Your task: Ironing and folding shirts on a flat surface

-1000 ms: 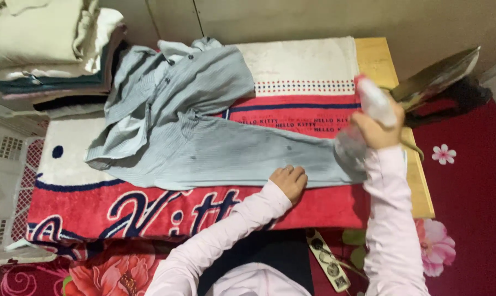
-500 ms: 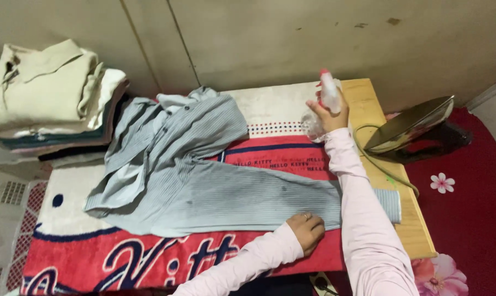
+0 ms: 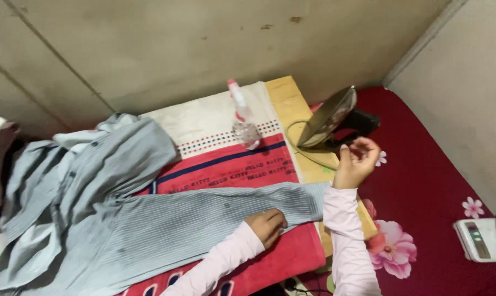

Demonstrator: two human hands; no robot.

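On the red and white towel (image 3: 215,123), a grey striped shirt (image 3: 122,219) was spread, its sleeve pressed flat by the left hand (image 3: 266,226), a clear spray bottle (image 3: 242,118) was stood upright beyond, and the empty, loosely curled right hand (image 3: 355,163) was held just beside the upended iron (image 3: 330,118).
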